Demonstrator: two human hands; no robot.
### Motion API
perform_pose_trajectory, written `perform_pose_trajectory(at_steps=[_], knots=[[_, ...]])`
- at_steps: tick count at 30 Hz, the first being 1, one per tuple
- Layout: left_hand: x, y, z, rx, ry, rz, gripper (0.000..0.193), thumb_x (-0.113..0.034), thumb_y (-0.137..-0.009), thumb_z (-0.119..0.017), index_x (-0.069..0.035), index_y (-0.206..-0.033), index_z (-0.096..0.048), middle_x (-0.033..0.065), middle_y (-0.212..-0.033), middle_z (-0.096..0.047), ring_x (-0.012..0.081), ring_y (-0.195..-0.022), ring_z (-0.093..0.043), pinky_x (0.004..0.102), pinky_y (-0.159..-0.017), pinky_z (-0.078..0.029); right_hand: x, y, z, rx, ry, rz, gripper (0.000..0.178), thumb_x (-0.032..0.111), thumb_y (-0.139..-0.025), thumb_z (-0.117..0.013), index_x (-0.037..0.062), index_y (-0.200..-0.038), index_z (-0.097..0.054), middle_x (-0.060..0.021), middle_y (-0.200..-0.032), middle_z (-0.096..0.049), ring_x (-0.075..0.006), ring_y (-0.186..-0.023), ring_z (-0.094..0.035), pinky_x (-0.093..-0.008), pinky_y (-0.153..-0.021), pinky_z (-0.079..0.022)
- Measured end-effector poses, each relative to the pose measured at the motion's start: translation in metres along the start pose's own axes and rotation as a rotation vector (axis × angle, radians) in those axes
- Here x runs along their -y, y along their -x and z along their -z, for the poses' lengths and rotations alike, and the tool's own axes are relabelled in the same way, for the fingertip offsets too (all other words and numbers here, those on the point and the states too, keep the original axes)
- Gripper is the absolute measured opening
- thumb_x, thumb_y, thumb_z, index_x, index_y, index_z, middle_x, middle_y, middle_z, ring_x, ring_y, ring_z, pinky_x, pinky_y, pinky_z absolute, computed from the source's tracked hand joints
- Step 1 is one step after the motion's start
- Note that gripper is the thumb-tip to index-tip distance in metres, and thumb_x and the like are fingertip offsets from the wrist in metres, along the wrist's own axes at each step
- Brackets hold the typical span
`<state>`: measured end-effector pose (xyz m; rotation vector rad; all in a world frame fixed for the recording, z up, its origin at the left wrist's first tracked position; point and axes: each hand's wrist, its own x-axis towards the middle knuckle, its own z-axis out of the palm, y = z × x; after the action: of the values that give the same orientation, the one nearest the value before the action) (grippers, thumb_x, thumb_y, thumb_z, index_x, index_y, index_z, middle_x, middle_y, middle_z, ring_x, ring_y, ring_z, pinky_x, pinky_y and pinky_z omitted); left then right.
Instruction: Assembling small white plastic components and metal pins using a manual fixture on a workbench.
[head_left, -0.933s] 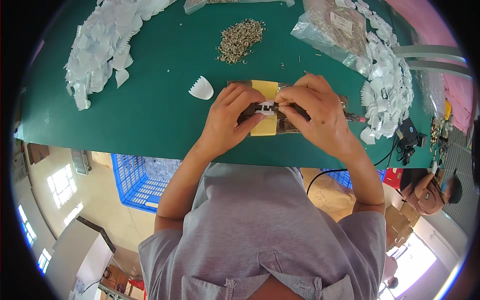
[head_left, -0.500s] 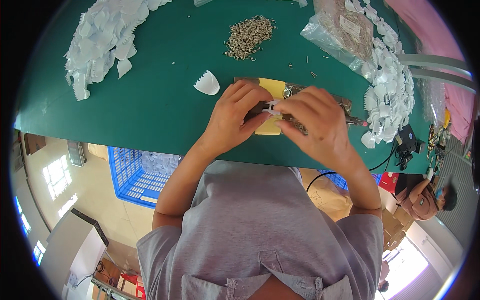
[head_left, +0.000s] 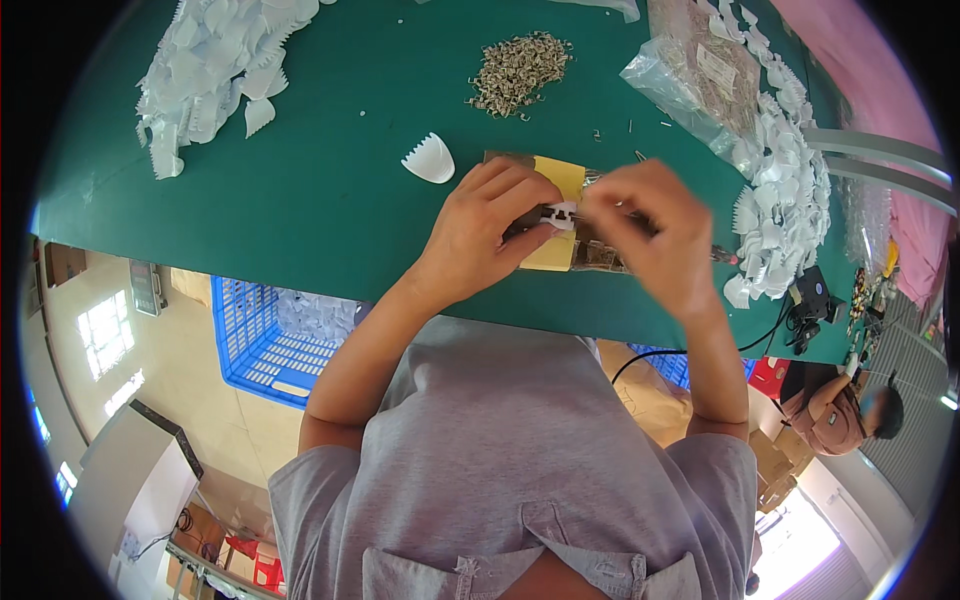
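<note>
My left hand [head_left: 485, 222] pinches a small white plastic piece [head_left: 563, 215] with dark gaps, which looks like the joint of a claw hair clip. Close beside its right end, my right hand [head_left: 655, 235] is curled and blurred by motion; what its fingers hold, if anything, is hidden. Beneath both hands lies a flat block with a yellow band [head_left: 550, 257] and shiny brown wrapping. Left of the block, a loose white toothed clip half [head_left: 429, 159] rests on the green table. Beyond it sits a heap of small metal springs [head_left: 520, 73].
White clip halves are heaped at far left [head_left: 215, 80] and along the right [head_left: 775, 200]. A clear bag of thin metal pins [head_left: 705, 70] lies at the far right. A black device [head_left: 815, 297] with a cable stands near the right corner. Below the table is a blue basket [head_left: 250, 340].
My right hand has pulled up and slightly right from the white piece, its fingers now more curled. The left hand keeps its hold. The whole view has shifted a little.
</note>
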<state>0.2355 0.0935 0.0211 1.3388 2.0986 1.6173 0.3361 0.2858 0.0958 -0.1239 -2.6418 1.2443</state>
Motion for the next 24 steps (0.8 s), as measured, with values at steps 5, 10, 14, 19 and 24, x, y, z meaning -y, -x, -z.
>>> perform_pose_trajectory(at_steps=[5,10,14,19,24], knots=[[-0.003,-0.001,0.000,0.008,0.002,0.009,0.031,-0.003,-0.078,-0.084,-0.005,-0.106,-0.069,0.0111,-0.105,-0.069,0.0341,-0.105,-0.065,0.0417,-0.086,-0.053,-0.050,-0.041,0.014,-0.030,0.276,-0.115,0.008,0.007,-0.090,-0.074,0.0057,-0.098,-0.073,-0.0047,-0.091,-0.073,-0.0192,-0.082,-0.069,-0.0329,-0.074,-0.055],[-0.003,0.001,0.000,-0.005,0.002,-0.002,0.030,-0.004,-0.079,-0.083,-0.005,-0.106,-0.069,0.0113,-0.105,-0.068,0.0333,-0.103,-0.065,0.0414,-0.086,-0.053,-0.047,-0.054,0.003,0.104,0.345,-0.178,0.013,0.009,-0.089,-0.073,0.0070,-0.102,-0.073,-0.0057,-0.090,-0.072,-0.0218,-0.086,-0.071,-0.0366,-0.076,-0.055],[-0.003,0.001,0.000,0.010,0.025,0.021,0.030,-0.004,-0.080,-0.083,-0.005,-0.107,-0.069,0.0116,-0.105,-0.068,0.0323,-0.101,-0.064,0.0408,-0.085,-0.052,-0.062,-0.057,-0.004,0.089,0.333,-0.122,0.012,0.009,-0.089,-0.074,0.0067,-0.100,-0.074,-0.0074,-0.090,-0.072,-0.0242,-0.085,-0.071,-0.0376,-0.076,-0.056],[-0.003,0.000,0.000,0.004,0.025,0.019,0.029,-0.006,-0.081,-0.082,-0.006,-0.106,-0.068,0.0100,-0.103,-0.068,0.0320,-0.103,-0.063,0.0421,-0.087,-0.051,-0.067,-0.053,-0.009,0.038,0.398,-0.151,0.012,0.010,-0.089,-0.078,0.0025,-0.097,-0.075,-0.0087,-0.090,-0.071,-0.0200,-0.078,-0.071,-0.0337,-0.074,-0.056],[-0.001,0.001,-0.001,-0.007,0.038,0.019,0.028,-0.008,-0.081,-0.081,-0.008,-0.106,-0.067,0.0086,-0.102,-0.067,0.0319,-0.105,-0.062,0.0435,-0.089,-0.051,-0.065,-0.058,-0.004,0.088,0.383,-0.246,0.013,0.012,-0.089,-0.076,0.0007,-0.092,-0.073,-0.0139,-0.091,-0.072,-0.0296,-0.078,-0.072,-0.0403,-0.074,-0.057]])
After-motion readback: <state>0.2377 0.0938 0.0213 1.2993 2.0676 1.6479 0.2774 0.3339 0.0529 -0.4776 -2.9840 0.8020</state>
